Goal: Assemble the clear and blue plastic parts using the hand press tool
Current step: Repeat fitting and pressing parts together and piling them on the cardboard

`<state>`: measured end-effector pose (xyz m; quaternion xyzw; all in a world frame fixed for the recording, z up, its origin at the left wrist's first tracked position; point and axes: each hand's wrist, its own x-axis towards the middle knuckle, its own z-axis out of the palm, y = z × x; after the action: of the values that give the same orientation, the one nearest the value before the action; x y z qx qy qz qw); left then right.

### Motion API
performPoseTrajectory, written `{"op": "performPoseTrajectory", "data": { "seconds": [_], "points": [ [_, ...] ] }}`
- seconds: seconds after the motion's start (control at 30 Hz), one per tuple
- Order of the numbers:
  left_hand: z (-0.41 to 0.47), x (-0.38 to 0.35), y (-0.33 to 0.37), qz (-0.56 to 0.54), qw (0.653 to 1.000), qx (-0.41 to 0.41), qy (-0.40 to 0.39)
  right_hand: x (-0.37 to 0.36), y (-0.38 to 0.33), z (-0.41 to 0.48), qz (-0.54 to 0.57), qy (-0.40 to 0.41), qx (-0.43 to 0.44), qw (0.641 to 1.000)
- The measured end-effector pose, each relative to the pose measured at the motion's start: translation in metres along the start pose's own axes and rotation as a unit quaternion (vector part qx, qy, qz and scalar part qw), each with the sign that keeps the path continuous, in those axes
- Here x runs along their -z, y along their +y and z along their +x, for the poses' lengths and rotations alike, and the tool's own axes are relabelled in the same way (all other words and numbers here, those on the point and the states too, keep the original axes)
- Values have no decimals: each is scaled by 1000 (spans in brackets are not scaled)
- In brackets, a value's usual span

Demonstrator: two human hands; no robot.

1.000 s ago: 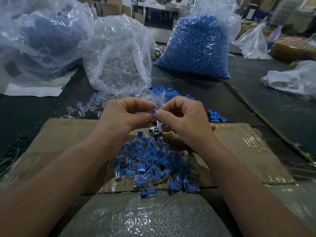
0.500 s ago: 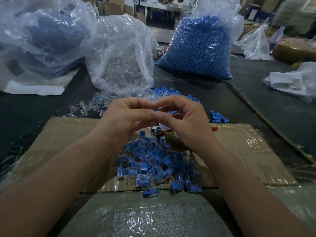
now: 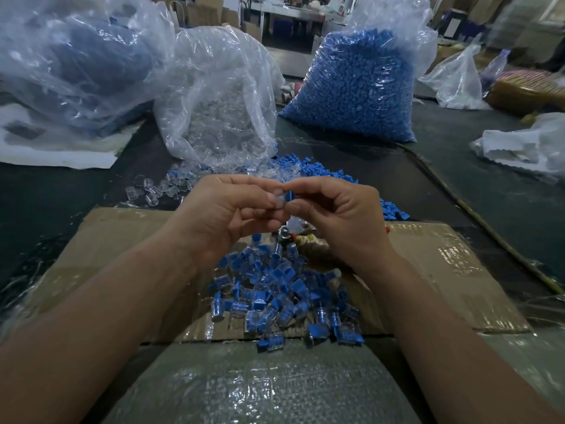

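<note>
- A dark bench runs away from the viewer. A taped sheet of cardboard lies flat on it, with a plastic-covered woven sheet at the near edge.
- Behind the bench is a dim workroom with boxes and tables, too blurred to tell apart.
- At the back stand three clear sacks: a big sack on the left with dark blue contents, a clear-parts sack in the middle, and a blue-parts sack on the right.
- Loose clear parts and loose blue parts lie spilled on the bench at the mouth of the middle sack.
- A crumpled white bag lies far right, and a cord runs along the bench beside the cardboard.
- A heap of joined pieces lies on the cardboard between the forearms.
- The press tool sits on the cardboard just beyond the heap, mostly hidden under the hands.
- The left hand pinches a clear part between thumb and forefinger; the part shows only faintly.
- The right hand pinches a blue part in its fingertips.
- The two parts meet where the fingertips touch, held in the air above the tool.
</note>
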<state>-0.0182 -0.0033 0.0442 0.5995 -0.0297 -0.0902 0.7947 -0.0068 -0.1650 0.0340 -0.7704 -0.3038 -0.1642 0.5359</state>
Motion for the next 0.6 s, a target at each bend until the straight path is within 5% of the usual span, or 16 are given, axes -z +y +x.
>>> {"op": "performPoseTrajectory", "data": {
  "seconds": [0.6],
  "points": [
    [-1, 0, -1, 44, 999, 2, 6, -2, 3, 0, -134, 1, 93, 987]
  ]
}}
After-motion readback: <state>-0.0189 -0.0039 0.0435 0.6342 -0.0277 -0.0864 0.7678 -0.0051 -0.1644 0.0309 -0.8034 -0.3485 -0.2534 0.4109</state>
